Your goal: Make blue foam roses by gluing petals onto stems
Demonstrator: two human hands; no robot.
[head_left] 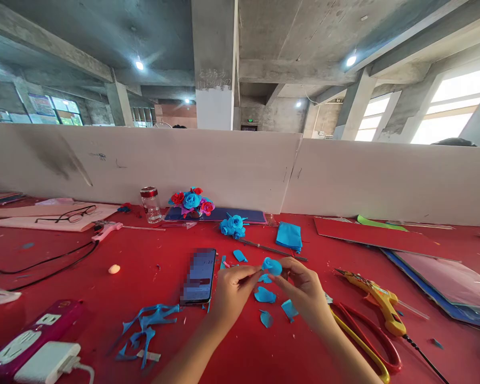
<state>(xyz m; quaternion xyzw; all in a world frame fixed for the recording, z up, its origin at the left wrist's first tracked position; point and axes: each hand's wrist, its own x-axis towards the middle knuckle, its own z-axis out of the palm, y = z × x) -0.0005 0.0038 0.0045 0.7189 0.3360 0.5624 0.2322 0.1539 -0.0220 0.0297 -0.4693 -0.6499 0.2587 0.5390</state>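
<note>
Between my two hands is a small blue paper flower (pixel 272 266) with curled petals, raised a little over the red table. My left hand (pixel 237 285) pinches its left edge between thumb and fingertips. On the other side, my right hand (pixel 302 285) has thumb and fingers closed on the flower. Several loose blue petals (pixel 265 294) lie on the table just below. Beyond my hands rests a bunch of blue flowers (pixel 233 226) on a thin dark stem, with a stack of blue sheets (pixel 288 236) to its right.
Left of my hands lie a phone (pixel 199 277) and blue scraps (pixel 148 325). To the right are red-and-yellow-handled scissors (pixel 374 336) and a yellow glue gun (pixel 378 301) with its cord. A jar (pixel 151 205), a flower arrangement (pixel 192 201) and a power strip (pixel 32 333) also stand about.
</note>
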